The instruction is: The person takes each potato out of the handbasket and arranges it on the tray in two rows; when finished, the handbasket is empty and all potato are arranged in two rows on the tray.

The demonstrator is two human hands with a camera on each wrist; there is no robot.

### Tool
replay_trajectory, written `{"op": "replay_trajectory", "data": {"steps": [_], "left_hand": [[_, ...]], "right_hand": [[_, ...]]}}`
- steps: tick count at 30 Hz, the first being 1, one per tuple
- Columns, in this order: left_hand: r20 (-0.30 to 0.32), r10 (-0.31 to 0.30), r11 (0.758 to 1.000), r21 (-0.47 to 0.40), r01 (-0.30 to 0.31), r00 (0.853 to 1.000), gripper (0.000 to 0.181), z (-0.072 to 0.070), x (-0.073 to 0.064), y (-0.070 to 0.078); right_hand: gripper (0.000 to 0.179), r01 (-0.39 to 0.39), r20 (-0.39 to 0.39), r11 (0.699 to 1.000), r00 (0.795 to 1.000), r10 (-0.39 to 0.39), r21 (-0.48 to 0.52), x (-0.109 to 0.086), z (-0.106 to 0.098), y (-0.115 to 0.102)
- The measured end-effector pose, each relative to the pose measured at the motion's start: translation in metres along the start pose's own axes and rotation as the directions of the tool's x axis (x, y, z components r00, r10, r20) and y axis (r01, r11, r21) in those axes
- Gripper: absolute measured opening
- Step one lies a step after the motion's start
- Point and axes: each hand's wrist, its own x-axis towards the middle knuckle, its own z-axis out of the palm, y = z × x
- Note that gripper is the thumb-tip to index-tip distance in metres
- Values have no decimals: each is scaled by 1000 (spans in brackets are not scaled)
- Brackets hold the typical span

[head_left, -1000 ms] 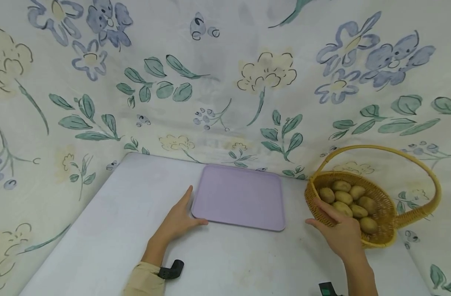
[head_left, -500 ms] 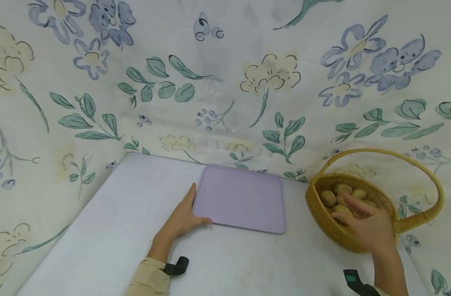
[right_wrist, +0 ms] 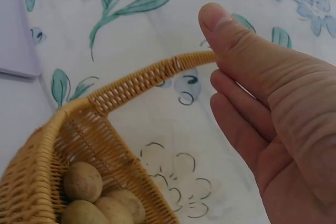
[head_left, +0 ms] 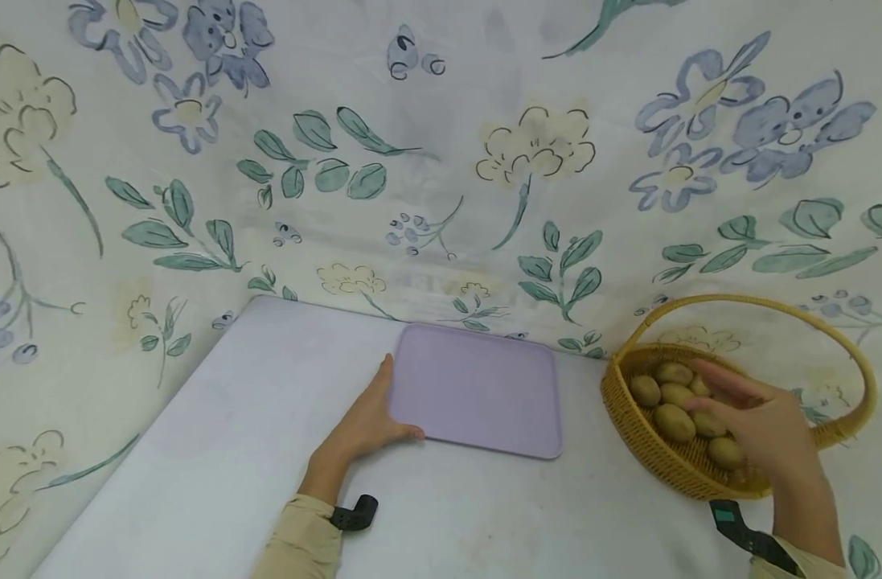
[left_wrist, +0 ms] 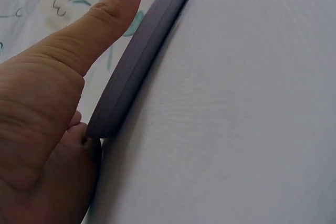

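A light purple tray [head_left: 477, 390] lies flat on the white table. At its front left corner is my left hand [head_left: 368, 422], fingers stretched along the left side and thumb by the front edge. The left wrist view shows the thumb raised beside the tray's rim [left_wrist: 131, 77]. To the right stands a yellow wicker basket [head_left: 646, 450] with a tall arched handle, holding several potatoes [head_left: 674, 422]. My right hand [head_left: 773, 438] hovers over the basket's right side with loosely bent fingers, covering part of the contents. Nothing is between its thumb and fingers in the right wrist view.
A white cloth with flowers and leaves [head_left: 535, 145] hangs behind the table [head_left: 469, 515] and along its left side. The basket handle [head_left: 744, 299] arches high behind my right hand. Black straps with small devices [head_left: 357, 513] sit on both wrists.
My right hand has moved right, from the basket's front left rim to over its right side. The left hand stays at the tray's corner. The whole view has shifted slightly.
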Motion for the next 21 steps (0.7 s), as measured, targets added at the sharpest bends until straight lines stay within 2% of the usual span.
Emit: {"op": "replay_trajectory", "data": {"steps": [7,13,21], "left_hand": [[-5,22,1000,-7,-22,1000,150,0,3,1],[-6,20,1000,-13,-20,1000,151,1,4,4],[1,22,1000,-8,-22,1000,153,3,7,5]], "right_hand": [[62,-18,47,1000,999,18,-6,17,-13,4],[62,-33,80,999,996,35,-23,28,-16,8],[64,-12,117,998,993,19,-59,41,-20,17]]}}
